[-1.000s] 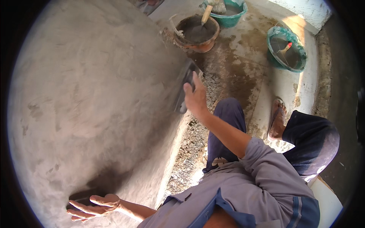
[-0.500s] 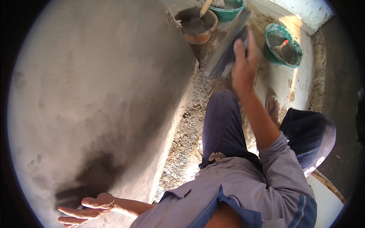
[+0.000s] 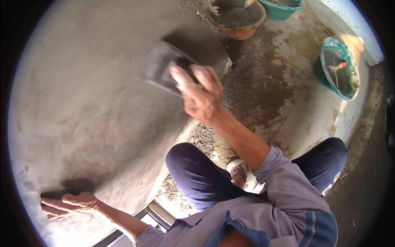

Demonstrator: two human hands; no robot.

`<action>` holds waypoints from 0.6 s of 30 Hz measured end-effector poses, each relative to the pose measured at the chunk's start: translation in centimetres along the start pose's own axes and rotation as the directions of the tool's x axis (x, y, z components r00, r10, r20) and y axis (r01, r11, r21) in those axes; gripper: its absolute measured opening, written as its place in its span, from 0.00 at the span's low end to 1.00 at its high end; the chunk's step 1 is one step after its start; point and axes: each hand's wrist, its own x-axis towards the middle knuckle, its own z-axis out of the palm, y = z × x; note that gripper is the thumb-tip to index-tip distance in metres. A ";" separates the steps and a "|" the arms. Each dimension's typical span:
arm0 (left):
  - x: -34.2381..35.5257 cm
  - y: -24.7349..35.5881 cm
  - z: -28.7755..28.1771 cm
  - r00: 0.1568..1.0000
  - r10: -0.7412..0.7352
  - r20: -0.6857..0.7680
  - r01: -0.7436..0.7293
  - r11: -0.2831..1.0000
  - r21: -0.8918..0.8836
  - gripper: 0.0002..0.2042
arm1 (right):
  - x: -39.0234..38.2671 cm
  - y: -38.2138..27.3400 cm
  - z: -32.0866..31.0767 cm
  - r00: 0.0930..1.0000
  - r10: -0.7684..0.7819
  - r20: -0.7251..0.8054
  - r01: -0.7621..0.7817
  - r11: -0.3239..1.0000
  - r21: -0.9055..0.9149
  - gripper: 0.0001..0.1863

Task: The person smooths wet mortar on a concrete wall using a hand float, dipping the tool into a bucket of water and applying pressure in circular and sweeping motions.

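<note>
A broad grey plastered wall (image 3: 90,119) fills the left side. My right hand (image 3: 202,98) grips a flat rectangular plastering trowel (image 3: 158,68) from behind, and motion blurs the tool. The trowel is at the wall's surface, near the wall's right edge; I cannot tell whether its whole face touches. Low on the left, my left hand (image 3: 70,204) is open, its fingers stretched out close to the wall above a dark shadow. Nothing shows in that hand, though its palm side is partly hidden.
At the top stands an orange-brown tub (image 3: 242,32) of grey mix with a handled tool in it. Beside it is a green basin (image 3: 284,11). Further right, a green bucket (image 3: 319,76) holds a red-tipped brush (image 3: 338,66). Wet stains and grit mark the floor (image 3: 263,82).
My right hand has brought the trowel leftward from over the floor to the wall. My left hand has shifted slightly up and left. The view has turned, so the buckets appear further right.
</note>
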 end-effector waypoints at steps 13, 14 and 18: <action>-0.9 0.1 0.0 0.995 -0.019 0.095 0.009 0.995 0.103 0.41 | -2.8 -3.6 -0.7 0.972 0.228 0.058 -0.236 0.940 0.245 0.38; -0.8 0.3 0.2 0.995 -0.012 0.095 0.003 0.996 0.092 0.41 | -2.6 -3.4 -0.3 0.971 0.232 0.050 -0.237 0.944 0.230 0.39; -0.2 0.3 -0.1 0.996 0.018 0.090 -0.027 0.995 0.100 0.41 | -8.6 3.0 -0.6 0.922 0.383 0.053 -0.386 0.906 0.175 0.40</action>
